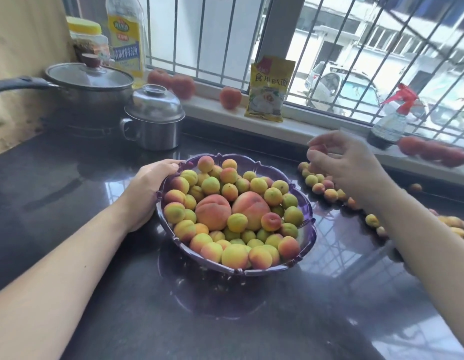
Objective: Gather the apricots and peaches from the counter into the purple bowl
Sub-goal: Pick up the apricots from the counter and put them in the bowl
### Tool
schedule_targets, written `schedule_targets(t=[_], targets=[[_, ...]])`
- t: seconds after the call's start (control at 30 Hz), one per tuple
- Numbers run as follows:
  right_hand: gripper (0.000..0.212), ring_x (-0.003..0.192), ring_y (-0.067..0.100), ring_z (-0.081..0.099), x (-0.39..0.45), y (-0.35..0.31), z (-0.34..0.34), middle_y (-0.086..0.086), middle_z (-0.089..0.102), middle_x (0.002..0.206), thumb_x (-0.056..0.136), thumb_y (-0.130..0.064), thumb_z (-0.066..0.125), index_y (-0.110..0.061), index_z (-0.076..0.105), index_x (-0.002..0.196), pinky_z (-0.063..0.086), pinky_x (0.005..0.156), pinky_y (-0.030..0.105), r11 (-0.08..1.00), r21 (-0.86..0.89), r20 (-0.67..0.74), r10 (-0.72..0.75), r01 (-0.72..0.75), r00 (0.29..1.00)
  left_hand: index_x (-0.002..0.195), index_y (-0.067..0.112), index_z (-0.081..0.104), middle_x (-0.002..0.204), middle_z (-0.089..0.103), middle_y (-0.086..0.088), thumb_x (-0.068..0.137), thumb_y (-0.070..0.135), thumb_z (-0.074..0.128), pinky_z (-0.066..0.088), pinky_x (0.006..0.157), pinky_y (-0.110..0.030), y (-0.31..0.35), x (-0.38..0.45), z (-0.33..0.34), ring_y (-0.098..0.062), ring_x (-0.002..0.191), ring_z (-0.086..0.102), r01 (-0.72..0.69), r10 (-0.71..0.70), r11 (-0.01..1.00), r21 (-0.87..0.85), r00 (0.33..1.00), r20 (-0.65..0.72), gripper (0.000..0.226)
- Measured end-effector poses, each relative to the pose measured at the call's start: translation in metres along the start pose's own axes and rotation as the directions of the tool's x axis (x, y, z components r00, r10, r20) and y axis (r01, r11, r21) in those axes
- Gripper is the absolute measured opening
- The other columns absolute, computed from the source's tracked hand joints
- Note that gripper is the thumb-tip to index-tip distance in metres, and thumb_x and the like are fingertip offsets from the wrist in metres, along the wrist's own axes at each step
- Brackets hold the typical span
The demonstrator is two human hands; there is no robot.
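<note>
The purple bowl (307,231) stands mid-counter, heaped with several small yellow-red apricots (234,255) around two big peaches (212,212). My left hand (150,188) grips the bowl's left rim. My right hand (347,165) hovers right of the bowl above a row of loose apricots (318,188) on the counter, its fingers curled around a small reddish apricot (316,149). More loose apricots (372,220) trail along the right side, partly hidden by my right forearm.
Peaches (230,97) line the window sill, more at the far right (431,152). A yellow packet (268,90) and a spray bottle (389,126) also stand there. Behind the bowl sit a lidded steel mug (153,120), a lidded pot (88,87), an oil bottle (125,40).
</note>
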State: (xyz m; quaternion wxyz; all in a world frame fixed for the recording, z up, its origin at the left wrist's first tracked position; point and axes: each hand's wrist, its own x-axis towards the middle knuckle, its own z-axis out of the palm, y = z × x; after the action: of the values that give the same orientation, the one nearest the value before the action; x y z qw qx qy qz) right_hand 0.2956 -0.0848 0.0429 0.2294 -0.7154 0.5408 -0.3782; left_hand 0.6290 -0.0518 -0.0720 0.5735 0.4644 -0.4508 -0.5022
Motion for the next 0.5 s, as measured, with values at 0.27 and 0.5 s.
schedule_targets(t=[0.27, 0.5], targets=[[0.031, 0.088, 0.008, 0.073, -0.039, -0.046, 0.002, -0.010, 0.075, 0.102, 0.087, -0.019, 0.078, -0.034, 0.070, 0.114, 0.058, 0.070, 0.021, 0.996, -0.090, 0.442, 0.027, 0.015, 0.896, 0.120, -0.005, 0.071, 0.124, 0.067, -0.037, 0.090, 0.031, 0.055, 0.057, 0.091, -0.046, 0.001, -0.001, 0.000, -0.033, 0.098, 0.069, -0.021, 0.021, 1.000, -0.001, 1.000, 0.002, 0.049], [0.027, 0.086, -0.005, 0.051, -0.043, -0.050, 0.047, -0.017, 0.060, 0.090, 0.090, -0.045, 0.067, -0.032, 0.062, 0.113, 0.044, 0.077, 0.023, 0.734, -0.502, 0.582, -0.104, 0.458, 0.806, 0.121, -0.005, 0.071, 0.124, 0.068, -0.036, 0.092, 0.031, 0.056, 0.049, 0.105, -0.066, 0.003, -0.003, -0.002, -0.037, 0.103, 0.068, -0.004, 0.004, 1.000, 0.005, 1.000, 0.023, 0.049]])
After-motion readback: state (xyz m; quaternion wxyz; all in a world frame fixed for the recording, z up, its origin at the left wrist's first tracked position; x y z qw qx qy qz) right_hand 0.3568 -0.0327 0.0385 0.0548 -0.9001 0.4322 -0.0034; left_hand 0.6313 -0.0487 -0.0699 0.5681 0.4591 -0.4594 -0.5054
